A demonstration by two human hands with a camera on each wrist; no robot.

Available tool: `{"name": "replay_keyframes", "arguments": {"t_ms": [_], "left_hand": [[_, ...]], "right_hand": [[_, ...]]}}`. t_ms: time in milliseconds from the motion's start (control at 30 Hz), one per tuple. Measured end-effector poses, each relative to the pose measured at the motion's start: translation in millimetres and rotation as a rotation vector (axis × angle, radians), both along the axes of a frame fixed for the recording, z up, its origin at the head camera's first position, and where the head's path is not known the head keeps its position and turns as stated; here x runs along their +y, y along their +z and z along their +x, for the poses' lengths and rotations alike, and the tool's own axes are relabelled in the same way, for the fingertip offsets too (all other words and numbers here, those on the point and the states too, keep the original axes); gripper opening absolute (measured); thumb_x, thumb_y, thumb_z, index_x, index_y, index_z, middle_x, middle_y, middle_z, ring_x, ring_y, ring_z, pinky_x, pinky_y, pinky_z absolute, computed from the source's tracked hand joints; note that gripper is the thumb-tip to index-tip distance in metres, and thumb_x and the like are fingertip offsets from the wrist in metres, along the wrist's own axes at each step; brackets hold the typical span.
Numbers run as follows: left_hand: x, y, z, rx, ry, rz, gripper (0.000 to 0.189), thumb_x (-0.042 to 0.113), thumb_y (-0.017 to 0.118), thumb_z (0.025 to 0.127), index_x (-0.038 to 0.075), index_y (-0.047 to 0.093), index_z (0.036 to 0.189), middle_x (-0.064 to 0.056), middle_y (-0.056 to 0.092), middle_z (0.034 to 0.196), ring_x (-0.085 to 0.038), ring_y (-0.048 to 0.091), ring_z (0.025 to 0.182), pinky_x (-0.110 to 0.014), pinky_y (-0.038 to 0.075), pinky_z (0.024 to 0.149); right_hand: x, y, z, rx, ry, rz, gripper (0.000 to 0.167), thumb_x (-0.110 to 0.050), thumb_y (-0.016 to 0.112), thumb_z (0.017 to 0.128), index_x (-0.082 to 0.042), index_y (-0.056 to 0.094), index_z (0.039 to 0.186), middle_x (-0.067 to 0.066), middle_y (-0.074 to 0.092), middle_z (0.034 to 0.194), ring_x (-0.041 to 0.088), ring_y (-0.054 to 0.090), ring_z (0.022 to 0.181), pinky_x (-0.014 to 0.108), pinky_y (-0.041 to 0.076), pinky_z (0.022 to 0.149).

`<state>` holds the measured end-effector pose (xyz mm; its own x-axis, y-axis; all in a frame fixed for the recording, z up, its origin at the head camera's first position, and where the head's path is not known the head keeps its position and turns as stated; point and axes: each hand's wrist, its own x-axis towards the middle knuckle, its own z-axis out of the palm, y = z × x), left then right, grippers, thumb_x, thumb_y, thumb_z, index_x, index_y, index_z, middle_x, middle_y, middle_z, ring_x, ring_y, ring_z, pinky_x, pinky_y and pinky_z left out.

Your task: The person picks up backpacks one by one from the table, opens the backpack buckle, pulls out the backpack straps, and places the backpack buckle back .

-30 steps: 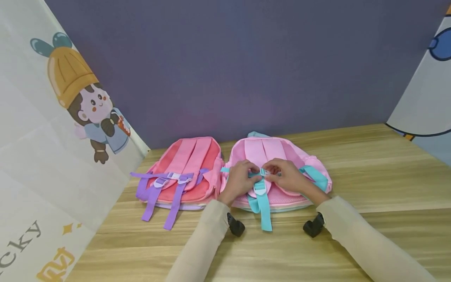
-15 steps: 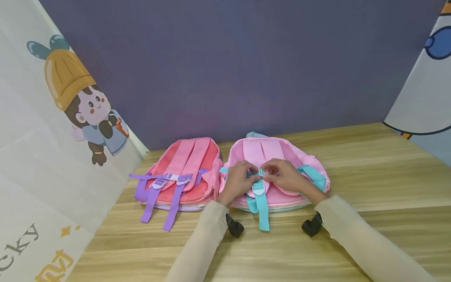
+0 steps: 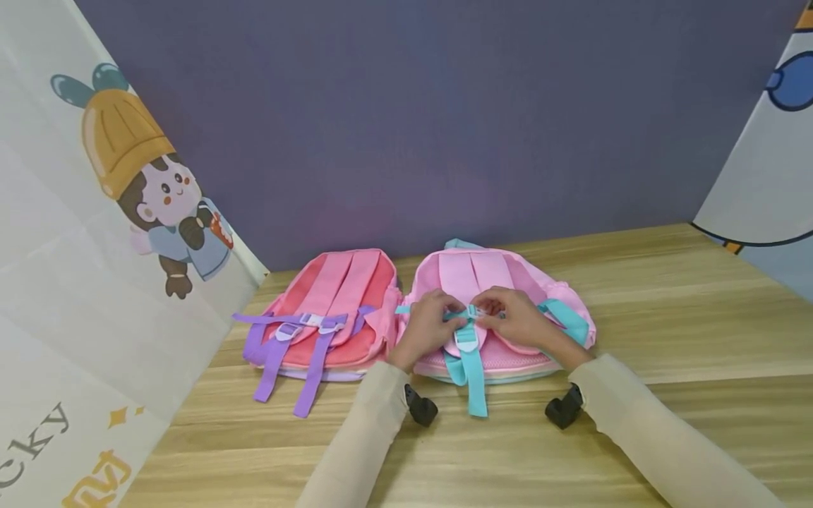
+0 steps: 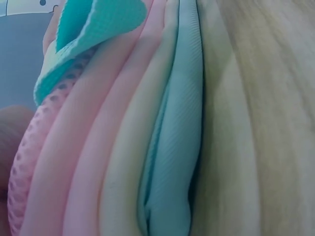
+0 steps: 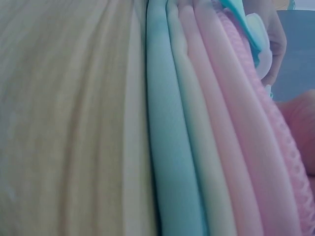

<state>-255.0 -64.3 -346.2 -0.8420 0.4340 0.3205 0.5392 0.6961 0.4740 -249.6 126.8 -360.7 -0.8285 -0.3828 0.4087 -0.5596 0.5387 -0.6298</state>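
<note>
A light pink backpack (image 3: 460, 268) lies back panel up on the wooden table, its teal straps showing. Across its shoulder straps runs a thin teal chest strap with a small pale buckle (image 3: 472, 312) in the middle. My left hand (image 3: 427, 328) pinches the teal chest strap just left of that buckle. From the other side, my right hand (image 3: 517, 317) pinches the buckle's right end between thumb and fingers. Below, a teal webbing strap (image 3: 474, 384) hangs through a white adjuster (image 3: 466, 341). In the left wrist view the bag's layered side (image 4: 118, 128) fills the middle; the fingertips are hidden there.
A coral-pink backpack (image 3: 375, 282) with purple straps (image 3: 309, 384) lies right beside it on the left, its chest buckle (image 3: 312, 319) joined. Behind both bags rises a dark grey-purple panel (image 3: 444, 127). A white printed wall (image 3: 51, 233) borders the table (image 3: 686, 339) at left.
The head view has shifted very slightly. Both hands stay at the pale buckle with their hold, and the bags lie as before.
</note>
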Motion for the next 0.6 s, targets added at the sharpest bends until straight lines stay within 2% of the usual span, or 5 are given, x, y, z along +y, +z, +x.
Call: {"name": "replay_keyframes", "arguments": {"t_ms": [300, 600], "left_hand": [[3.2, -1.0, 2.3, 0.002, 0.013, 0.016, 0.02, 0.017, 0.07, 0.086, 0.005, 0.071, 0.103, -0.007, 0.067, 0.102, -0.021, 0.058, 0.101, -0.041, 0.036, 0.089], [4.1, -4.2, 1.6, 0.025, 0.007, 0.018, 0.021, 0.019, 0.07, 0.087, 0.005, 0.07, 0.102, -0.006, 0.066, 0.102, -0.021, 0.057, 0.101, -0.039, 0.034, 0.086]], "right_hand": [[1.2, -1.5, 0.0, 0.02, 0.01, -0.021, 0.025, 0.001, 0.069, 0.081, 0.004, 0.065, 0.106, 0.009, 0.064, 0.087, 0.017, 0.059, 0.08, 0.032, 0.051, 0.074], [-0.4, -0.3, 0.3, 0.006, -0.004, 0.017, 0.024, -0.001, 0.069, 0.081, 0.002, 0.066, 0.105, 0.006, 0.063, 0.086, 0.016, 0.057, 0.079, 0.034, 0.049, 0.074]]}}
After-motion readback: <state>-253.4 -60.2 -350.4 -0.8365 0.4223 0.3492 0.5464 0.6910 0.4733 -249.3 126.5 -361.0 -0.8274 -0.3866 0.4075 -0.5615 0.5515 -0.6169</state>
